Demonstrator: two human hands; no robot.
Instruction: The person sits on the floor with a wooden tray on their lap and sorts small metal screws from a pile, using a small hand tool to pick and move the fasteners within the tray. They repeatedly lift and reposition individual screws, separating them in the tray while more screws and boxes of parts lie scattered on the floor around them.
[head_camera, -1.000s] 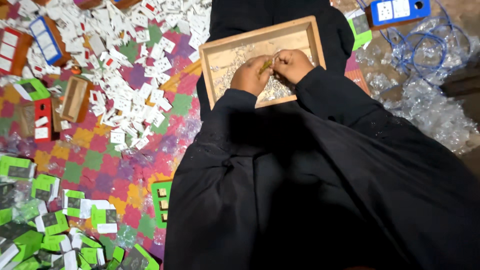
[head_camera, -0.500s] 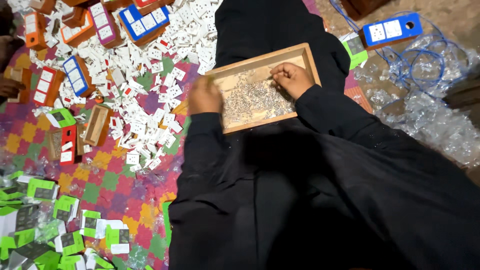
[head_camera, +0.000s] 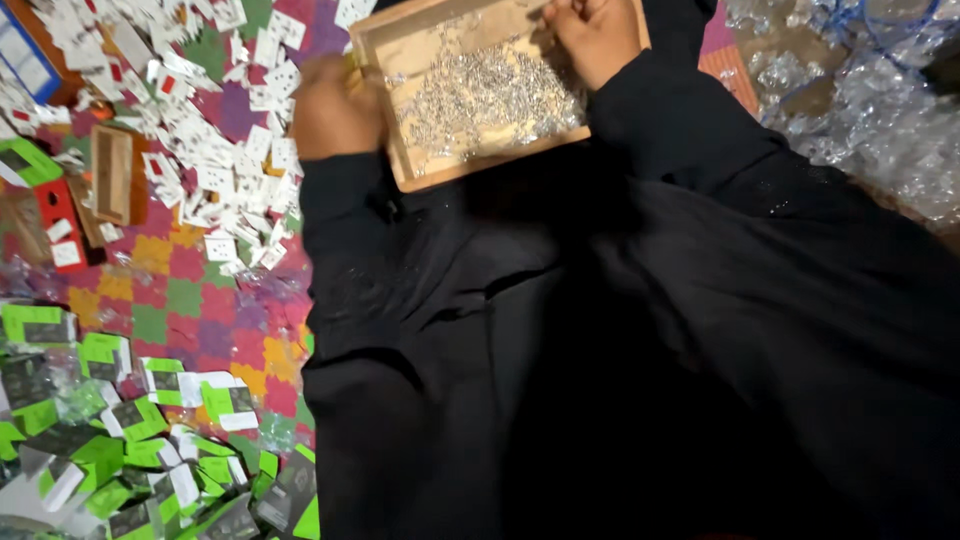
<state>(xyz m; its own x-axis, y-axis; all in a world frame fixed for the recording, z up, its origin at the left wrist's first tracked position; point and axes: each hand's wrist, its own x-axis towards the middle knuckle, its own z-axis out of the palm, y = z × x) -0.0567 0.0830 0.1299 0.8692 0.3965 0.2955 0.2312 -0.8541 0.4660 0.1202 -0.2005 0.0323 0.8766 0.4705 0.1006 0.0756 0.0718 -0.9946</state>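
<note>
**Both hands at a wooden tray of small metal pieces**

Seen from above, in the lap of a person in black clothing: a shallow wooden tray (head_camera: 405, 165), tilted a little, with a heap of small silver pieces (head_camera: 480, 95) spread over its floor. Left hand (head_camera: 335, 105) at the left edge of the tray, fingers curled against the rim; blurred, so cannot tell if really gripping it. Right hand (head_camera: 597, 35) over the upper right corner of the tray, fingers bent down among the pieces; whether pinching one, cannot tell. To the left, on a patchwork mat (head_camera: 190, 300), many small white cards (head_camera: 235, 165) scattered. Lower left, a pile of green and white packets (head_camera: 120, 440). Upper right, crumpled clear plastic bags (head_camera: 880, 130).
</note>
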